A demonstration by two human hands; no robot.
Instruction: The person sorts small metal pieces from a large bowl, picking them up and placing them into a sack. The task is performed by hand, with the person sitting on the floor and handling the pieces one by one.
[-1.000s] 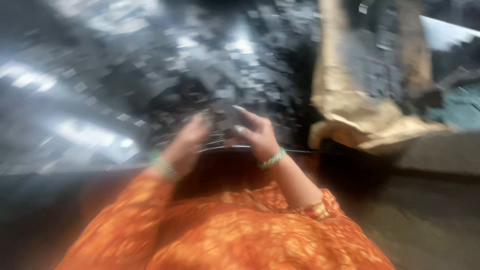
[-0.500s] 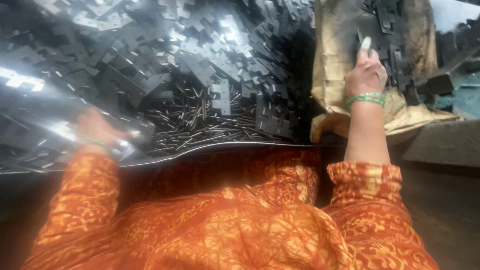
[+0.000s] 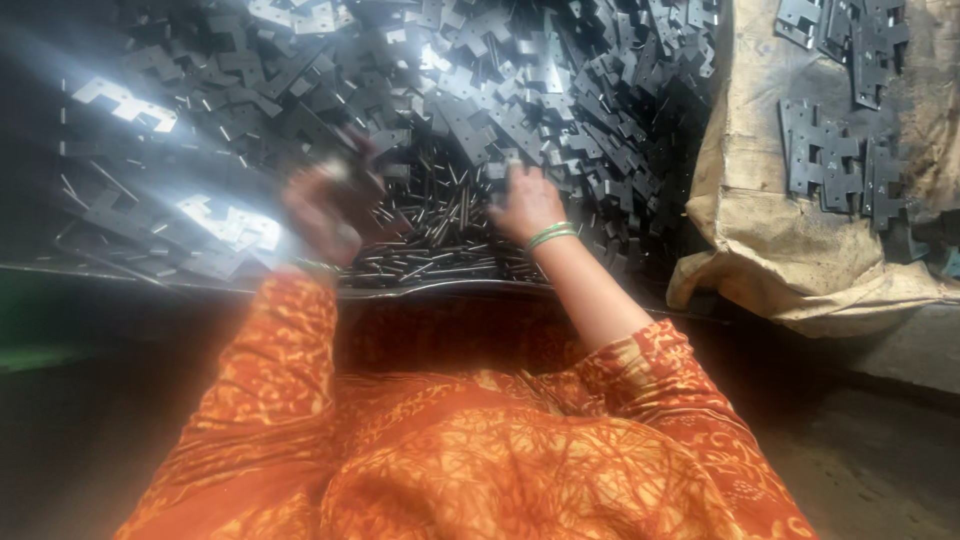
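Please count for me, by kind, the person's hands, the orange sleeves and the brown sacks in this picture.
Hands: 2, left hand and right hand
Orange sleeves: 2, left sleeve and right sleeve
Brown sack: 1
Total: 5

Metal workshop: heaped hinge plates, pins

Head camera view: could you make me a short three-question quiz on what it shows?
1. True or false: the right hand rests on the sacking.
2. What lies nearest both hands: A) thin metal pins, B) wooden pegs, C) coins?
3. Which hand is blurred?

Key:
1. False; it is on the pile of hinge plates and pins.
2. A.
3. The left hand; what it holds, if anything, cannot be told.
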